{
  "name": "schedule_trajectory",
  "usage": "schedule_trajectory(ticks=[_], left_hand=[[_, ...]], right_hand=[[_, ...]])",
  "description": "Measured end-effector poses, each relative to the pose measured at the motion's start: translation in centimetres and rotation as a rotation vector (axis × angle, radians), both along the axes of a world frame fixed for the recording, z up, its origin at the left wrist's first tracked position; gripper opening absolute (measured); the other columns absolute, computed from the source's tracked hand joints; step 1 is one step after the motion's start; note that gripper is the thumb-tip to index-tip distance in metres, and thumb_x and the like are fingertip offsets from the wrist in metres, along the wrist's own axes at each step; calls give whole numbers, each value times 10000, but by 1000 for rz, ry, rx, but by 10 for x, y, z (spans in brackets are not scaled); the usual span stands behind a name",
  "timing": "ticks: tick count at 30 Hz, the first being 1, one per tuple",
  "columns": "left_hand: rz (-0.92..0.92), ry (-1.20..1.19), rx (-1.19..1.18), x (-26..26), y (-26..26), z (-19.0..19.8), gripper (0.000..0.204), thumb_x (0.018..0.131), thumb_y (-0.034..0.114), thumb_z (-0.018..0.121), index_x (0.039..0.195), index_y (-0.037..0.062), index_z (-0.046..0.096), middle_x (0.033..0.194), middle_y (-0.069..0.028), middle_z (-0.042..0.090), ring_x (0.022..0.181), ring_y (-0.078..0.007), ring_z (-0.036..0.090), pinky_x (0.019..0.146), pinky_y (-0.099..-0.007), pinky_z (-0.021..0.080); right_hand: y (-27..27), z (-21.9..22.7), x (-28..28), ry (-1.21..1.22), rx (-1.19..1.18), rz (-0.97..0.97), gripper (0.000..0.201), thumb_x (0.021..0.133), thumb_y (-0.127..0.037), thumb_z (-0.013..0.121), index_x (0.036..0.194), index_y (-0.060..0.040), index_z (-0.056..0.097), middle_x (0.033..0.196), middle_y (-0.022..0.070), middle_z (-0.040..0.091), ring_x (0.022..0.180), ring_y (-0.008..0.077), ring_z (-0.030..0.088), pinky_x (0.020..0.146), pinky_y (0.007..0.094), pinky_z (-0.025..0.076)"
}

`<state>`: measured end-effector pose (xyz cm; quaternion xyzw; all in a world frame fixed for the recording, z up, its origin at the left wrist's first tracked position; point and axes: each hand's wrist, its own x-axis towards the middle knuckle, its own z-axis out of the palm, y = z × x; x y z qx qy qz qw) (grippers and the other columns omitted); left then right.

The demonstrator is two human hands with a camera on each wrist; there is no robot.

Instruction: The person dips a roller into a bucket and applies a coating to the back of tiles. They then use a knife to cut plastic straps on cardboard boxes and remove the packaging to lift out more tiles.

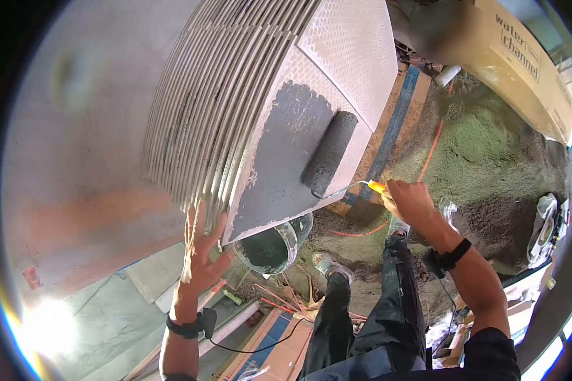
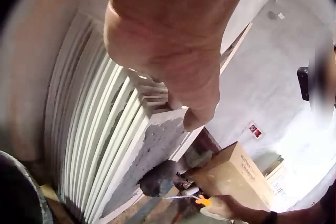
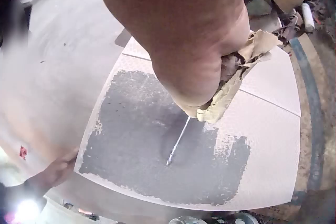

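A stack of tiles (image 1: 203,95) leans on edge, its front tile partly coated in dark grey (image 1: 273,140). My right hand (image 1: 410,200) grips the yellow-orange handle (image 1: 377,187) of a paint roller (image 1: 330,152), whose dark sleeve lies on the front tile near its right edge. Fingers spread, my left hand (image 1: 202,263) touches the lower left edges of the stack. In the left wrist view the left hand (image 2: 168,61) is over the tile edges. The right wrist view shows tan, torn-looking material round the right hand (image 3: 184,50), which hides the handle.
A bucket of dark grey liquid (image 1: 265,247) stands under the tile's lower edge. Flattened cardboard (image 1: 397,120) lies right of the stack, a large carton (image 1: 521,63) behind it. An orange-red cord (image 1: 432,149) crosses the rough ground. Boards and cardboard lie near the person's feet.
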<state>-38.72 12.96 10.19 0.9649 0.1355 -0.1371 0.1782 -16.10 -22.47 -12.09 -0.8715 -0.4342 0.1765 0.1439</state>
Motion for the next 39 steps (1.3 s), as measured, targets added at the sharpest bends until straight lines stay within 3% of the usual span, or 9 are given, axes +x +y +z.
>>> schedule_trajectory(ticks=[2,5,12,17,19,24,31,36,39], left_hand=[[-3,30,10,2,-1,3,735,734,116,675,1447,155,502,1634,-179,127,1505,-413,42,1186,-551,85],[-4,30,58,1,-3,3,708,733,160,691,1422,153,531,1621,-202,148,1483,-467,77,1179,-581,95],[-5,49,56,3,-5,5,724,752,216,707,1442,142,501,1616,-214,156,1487,-454,71,1181,-574,77],[-16,47,69,-3,-2,-1,733,742,220,709,1439,128,504,1616,-211,161,1486,-457,89,1177,-573,92],[0,45,39,-1,-5,1,735,760,186,683,1462,129,473,1630,-188,139,1505,-412,45,1188,-551,79],[107,79,32,-2,-12,-3,737,764,226,670,1463,113,465,1634,-169,139,1513,-379,38,1193,-534,70],[153,4,5,-12,-14,-14,751,798,340,661,1476,103,441,1629,-185,148,1514,-373,39,1190,-546,50],[196,111,91,-3,-23,-5,817,691,130,602,1488,99,423,1640,-168,105,1521,-344,13,1201,-506,53],[194,113,108,4,-29,-1,828,675,87,596,1486,101,429,1640,-164,111,1521,-346,12,1200,-508,53]], right_hand=[[-1,13,-1,-42,150,-37,222,878,-265,647,873,-62,558,660,66,620,544,279,639,494,402,503],[3,50,10,-77,263,32,201,880,-241,644,861,-62,554,663,57,606,529,255,630,467,376,493],[17,107,33,-101,379,8,185,861,-224,673,855,-72,567,669,58,637,485,231,611,438,351,477],[13,67,41,-43,294,63,189,870,-235,658,842,-65,581,647,76,638,488,247,621,446,368,482],[11,40,42,27,281,67,194,869,-243,653,847,-63,583,652,89,642,504,263,633,460,373,491],[-1,-34,42,97,6,70,234,841,-276,661,869,-51,604,676,109,662,598,292,672,562,419,532],[-15,-131,41,88,68,38,200,841,-231,646,888,-36,641,637,116,659,542,286,662,502,415,532],[-18,-89,40,41,142,-3,181,850,-210,610,841,-33,649,561,102,627,500,262,651,443,397,509],[-12,-51,38,64,96,26,194,887,-216,588,901,-24,612,651,83,651,527,250,650,452,407,506]])
